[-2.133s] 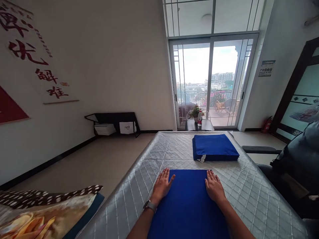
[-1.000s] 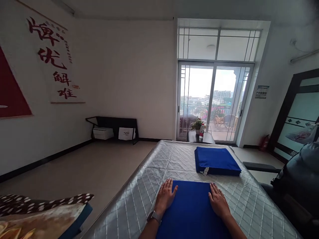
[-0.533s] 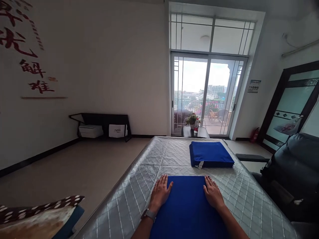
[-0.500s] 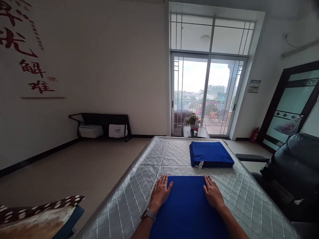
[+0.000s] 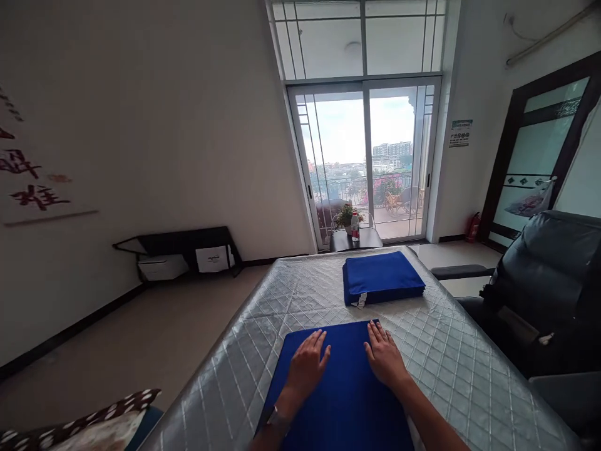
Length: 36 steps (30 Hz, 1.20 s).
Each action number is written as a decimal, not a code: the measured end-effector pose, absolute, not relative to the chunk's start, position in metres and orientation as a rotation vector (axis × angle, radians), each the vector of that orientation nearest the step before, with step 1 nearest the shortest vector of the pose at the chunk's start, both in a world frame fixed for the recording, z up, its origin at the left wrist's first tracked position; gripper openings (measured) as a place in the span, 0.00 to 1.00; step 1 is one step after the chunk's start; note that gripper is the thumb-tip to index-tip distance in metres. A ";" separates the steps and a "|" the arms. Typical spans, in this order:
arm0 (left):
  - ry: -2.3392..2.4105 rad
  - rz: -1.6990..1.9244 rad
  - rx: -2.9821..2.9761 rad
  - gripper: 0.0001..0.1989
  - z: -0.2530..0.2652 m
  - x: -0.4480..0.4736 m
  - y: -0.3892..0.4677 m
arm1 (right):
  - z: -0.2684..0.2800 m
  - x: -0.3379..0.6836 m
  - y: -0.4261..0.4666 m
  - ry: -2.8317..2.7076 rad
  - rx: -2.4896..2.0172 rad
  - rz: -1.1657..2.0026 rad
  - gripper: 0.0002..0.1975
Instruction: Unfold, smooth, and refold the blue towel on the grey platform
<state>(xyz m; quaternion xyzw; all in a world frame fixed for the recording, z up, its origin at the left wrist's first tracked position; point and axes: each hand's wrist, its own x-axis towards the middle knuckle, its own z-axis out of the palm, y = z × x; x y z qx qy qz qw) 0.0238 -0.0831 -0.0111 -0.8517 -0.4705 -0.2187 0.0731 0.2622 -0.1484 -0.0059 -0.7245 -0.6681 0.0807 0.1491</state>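
Note:
A flat blue fabric piece [image 5: 345, 407] lies in front of me on the silver quilted cover [image 5: 225, 376] of the table. My left hand [image 5: 307, 366] is over its left part, inside the edge, fingers stretched out; whether the palm presses down I cannot tell. Along its far right corner rests my right hand [image 5: 385, 356], palm down, fingers long and flat. Neither hand grips anything. Beyond them sits a neat stack of folded blue fabric [image 5: 382, 275], a white tag [image 5: 361, 300] sticking out at its near left corner. The near end of the front piece runs out of view.
A black leather chair [image 5: 549, 275] stands close along the right side. Past the far edge is a small dark table [image 5: 335, 240] with a potted plant [image 5: 346, 216] and a bottle [image 5: 355, 227]. A spotted cushion [image 5: 113, 416] lies at lower left.
My left hand has moved inward from the fabric's left edge onto its surface. My right hand stays near the far right corner. The view has tilted and turned a little right.

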 end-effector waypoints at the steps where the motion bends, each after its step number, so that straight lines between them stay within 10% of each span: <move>1: -1.347 -0.636 -2.629 0.23 -0.010 0.042 -0.090 | -0.009 0.262 -0.149 -1.930 -2.091 0.239 0.32; 11: -1.153 -0.484 -2.852 0.30 -0.031 0.150 -0.107 | -0.027 0.265 -0.147 -2.058 -2.148 0.265 0.33; 36: -1.850 -0.451 -2.520 0.40 -0.042 -0.053 -0.062 | -0.042 0.259 -0.136 -1.970 -2.241 0.103 0.34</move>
